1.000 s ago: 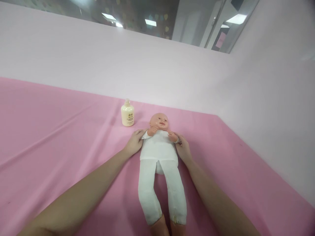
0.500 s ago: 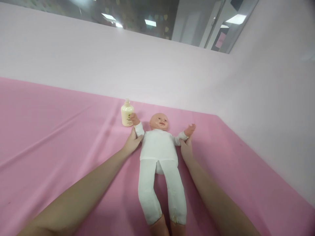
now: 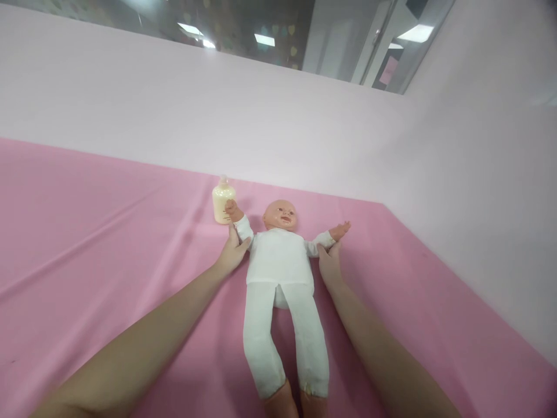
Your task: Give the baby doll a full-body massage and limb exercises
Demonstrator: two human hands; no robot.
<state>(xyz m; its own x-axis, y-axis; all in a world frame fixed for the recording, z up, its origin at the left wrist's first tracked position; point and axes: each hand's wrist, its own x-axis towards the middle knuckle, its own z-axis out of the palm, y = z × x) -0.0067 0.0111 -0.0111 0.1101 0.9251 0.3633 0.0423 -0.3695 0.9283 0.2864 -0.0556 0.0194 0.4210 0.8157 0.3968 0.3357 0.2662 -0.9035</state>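
Observation:
A baby doll (image 3: 281,273) in white clothes lies on its back on the pink cloth (image 3: 108,244), head away from me. Its two arms are spread out to the sides. My left hand (image 3: 232,252) holds the doll's arm on the left, whose small fist is raised in front of a cream lotion bottle (image 3: 221,200). My right hand (image 3: 329,264) holds the doll's other arm just below its sleeve. The doll's bare feet reach the bottom edge of the view.
The cream bottle stands upright behind the doll's raised fist. A pale pink wall (image 3: 304,133) rises behind the cloth and along the right side. Glass panels (image 3: 331,40) show above the wall.
The doll's arms were folded on its chest a second ago; both of my hands have drawn them outward, and they now lie spread wide.

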